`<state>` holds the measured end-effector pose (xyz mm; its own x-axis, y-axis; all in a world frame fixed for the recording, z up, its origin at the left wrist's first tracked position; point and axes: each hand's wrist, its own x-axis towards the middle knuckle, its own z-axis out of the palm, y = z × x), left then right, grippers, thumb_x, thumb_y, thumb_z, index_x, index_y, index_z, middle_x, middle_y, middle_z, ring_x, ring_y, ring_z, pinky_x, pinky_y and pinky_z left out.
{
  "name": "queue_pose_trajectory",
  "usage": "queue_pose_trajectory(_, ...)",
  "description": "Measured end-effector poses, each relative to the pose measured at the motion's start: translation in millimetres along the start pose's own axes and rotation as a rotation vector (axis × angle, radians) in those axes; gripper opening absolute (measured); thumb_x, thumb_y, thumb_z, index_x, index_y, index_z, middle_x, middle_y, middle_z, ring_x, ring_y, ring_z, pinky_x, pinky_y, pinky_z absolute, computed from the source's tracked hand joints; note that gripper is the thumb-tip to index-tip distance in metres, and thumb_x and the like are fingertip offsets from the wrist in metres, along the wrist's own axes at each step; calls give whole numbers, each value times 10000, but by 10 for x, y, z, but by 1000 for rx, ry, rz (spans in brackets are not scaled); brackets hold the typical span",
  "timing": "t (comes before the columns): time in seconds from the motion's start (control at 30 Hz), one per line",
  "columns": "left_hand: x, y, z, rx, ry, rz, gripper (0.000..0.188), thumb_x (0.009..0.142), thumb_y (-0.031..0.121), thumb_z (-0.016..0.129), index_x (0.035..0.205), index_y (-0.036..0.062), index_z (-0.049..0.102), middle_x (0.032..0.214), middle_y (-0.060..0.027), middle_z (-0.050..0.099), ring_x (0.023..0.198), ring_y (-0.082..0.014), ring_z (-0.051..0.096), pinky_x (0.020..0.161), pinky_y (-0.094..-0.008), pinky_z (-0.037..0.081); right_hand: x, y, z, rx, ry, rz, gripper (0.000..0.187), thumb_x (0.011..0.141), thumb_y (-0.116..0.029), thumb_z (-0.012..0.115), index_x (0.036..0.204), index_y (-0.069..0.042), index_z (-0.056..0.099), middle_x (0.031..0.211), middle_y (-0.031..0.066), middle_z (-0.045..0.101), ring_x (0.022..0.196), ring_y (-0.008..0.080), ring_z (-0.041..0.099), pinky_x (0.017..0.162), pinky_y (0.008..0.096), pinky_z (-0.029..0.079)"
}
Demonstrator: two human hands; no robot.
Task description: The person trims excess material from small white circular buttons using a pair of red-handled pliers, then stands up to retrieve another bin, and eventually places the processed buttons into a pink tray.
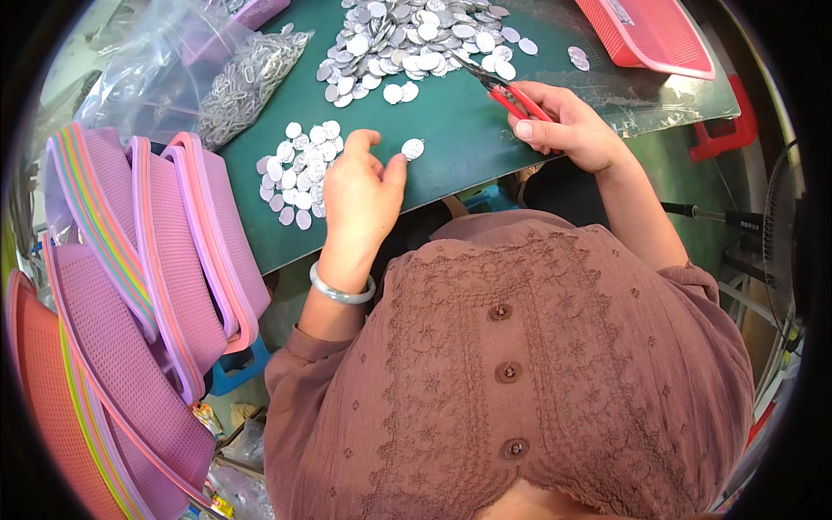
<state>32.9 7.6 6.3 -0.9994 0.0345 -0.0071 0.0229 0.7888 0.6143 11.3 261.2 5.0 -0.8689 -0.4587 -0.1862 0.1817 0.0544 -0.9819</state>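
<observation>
Small silver oval metal tags, each with a tiny loop, lie on the green table in a large pile and a smaller pile. My left hand is just right of the smaller pile, thumb and index finger apart, the other fingers partly hidden. A single tag lies by the thumb tip; whether they touch, I cannot tell. Red-handled pliers rest in the closed fingers of my right hand. Their dark jaws point up and left toward the large pile's edge.
A clear plastic bag of metal clips sits at the far left. A pink-red basket stands at the far right beside a few loose tags. Purple baskets are stacked left of the table, and a fan stands at right.
</observation>
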Motion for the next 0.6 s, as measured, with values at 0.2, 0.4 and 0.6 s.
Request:
queue_pose_trajectory(0.2,-23,-119,49,76,99,227,227,702,112,657,907,27,613,777,-105,526,709,-264,533,635,-359,441,14,-27,0,-69,-12,9,531,744,-305,661,1157,-11,503,735,-44,465,624,47,400,529,191,313)
queue_pose_trajectory(0.4,26,-79,111,140,107,376,189,688,121,668,849,33,624,831,-111,507,786,-285,520,667,-369,436,7,-74,32,-111,-4,30,547,730,-322,663,1150,-8,505,769,-39,478,664,51,411,563,190,325)
queue_pose_trajectory(0.6,38,2,64,260,6,248,177,699,178,678,745,29,595,778,-105,520,756,-260,526,653,-347,426,24,-84,48,-137,-37,3,604,725,-332,664,1158,42,469,839,-9,495,766,76,439,685,202,356)
